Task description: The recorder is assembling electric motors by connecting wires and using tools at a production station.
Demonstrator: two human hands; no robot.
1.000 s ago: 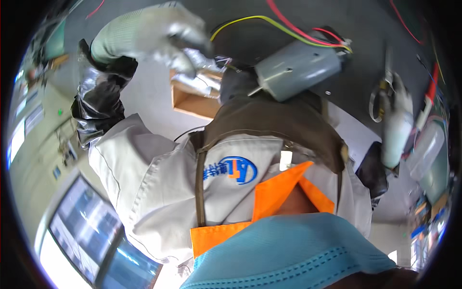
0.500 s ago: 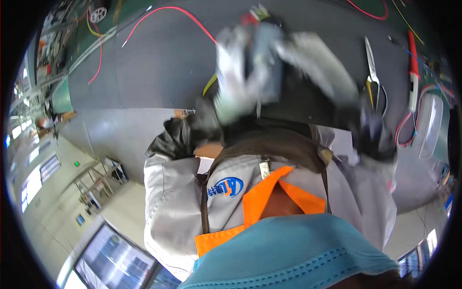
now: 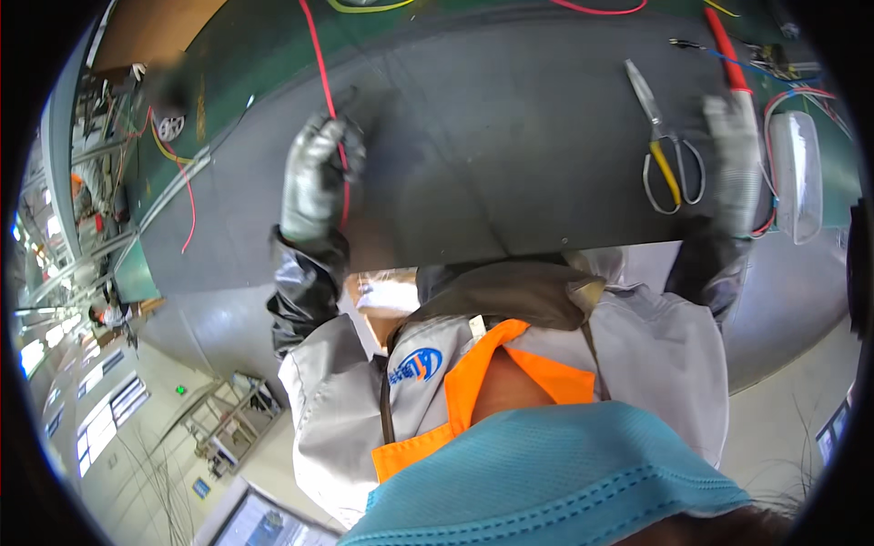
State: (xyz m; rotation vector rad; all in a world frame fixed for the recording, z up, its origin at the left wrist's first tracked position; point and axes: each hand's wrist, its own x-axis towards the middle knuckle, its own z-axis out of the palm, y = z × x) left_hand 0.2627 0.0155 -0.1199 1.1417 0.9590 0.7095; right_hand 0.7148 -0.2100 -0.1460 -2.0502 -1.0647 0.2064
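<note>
I see my left hand [image 3: 314, 177], gloved, closed around the red wire [image 3: 320, 64] lying on the grey mat [image 3: 510, 155]. My right hand [image 3: 733, 155] rests beside the scissors [image 3: 665, 150]; I cannot tell its grip. I'd judge it best to keep the wire taut and draw it straight.

Scissors [image 3: 669, 155] on dark mat [image 3: 510, 146], clear plastic case [image 3: 797, 173], small white wheel [image 3: 170, 126] far left

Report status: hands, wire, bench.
Left hand gloved, on the red wire. Right hand gloved, at the red-handled tool, grip unclear. Scissors lie between on the dark mat.
</note>
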